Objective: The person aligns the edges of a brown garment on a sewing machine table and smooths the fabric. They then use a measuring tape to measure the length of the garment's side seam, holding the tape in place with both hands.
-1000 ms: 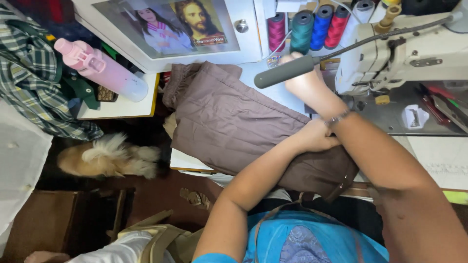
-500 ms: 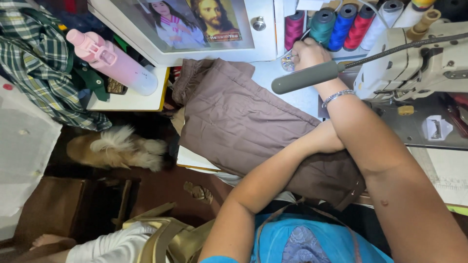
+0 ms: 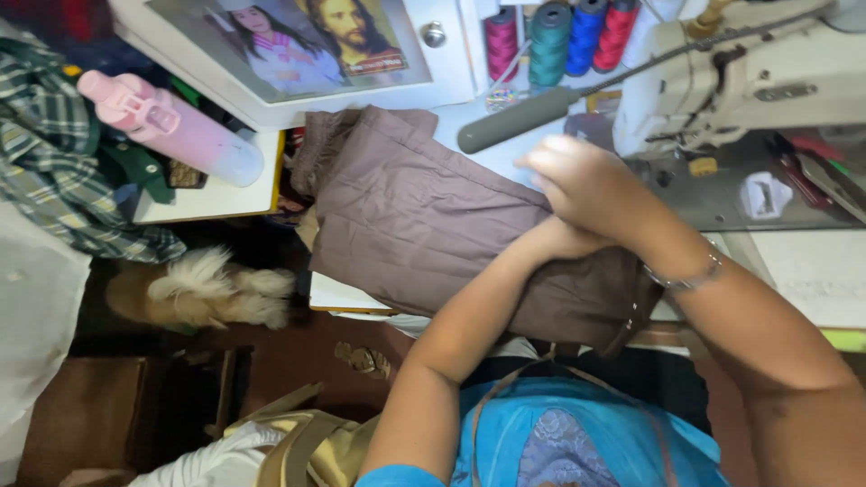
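A brown garment [image 3: 415, 216] lies spread on the sewing table in front of me. My left hand [image 3: 552, 243] presses down on its right part and holds it in place, with the fingers mostly covered by my right hand. My right hand [image 3: 582, 180], blurred by motion, hovers just over the left one with its fingers pointing left. Nothing can be made out in it. A thin bracelet [image 3: 690, 278] sits on the right wrist. A grey handle [image 3: 519, 122] lies just beyond both hands.
A white sewing machine [image 3: 749, 81] stands at the right. Three thread spools [image 3: 550, 41] stand behind it, next to a framed picture [image 3: 298, 45]. A pink bottle [image 3: 171, 126] and plaid cloth [image 3: 54, 162] lie at the left. A fluffy animal [image 3: 207, 289] is on the floor.
My right hand has pulled back from the thread spools and the grey handle to just above my left hand. The left hand has stayed on the brown garment.
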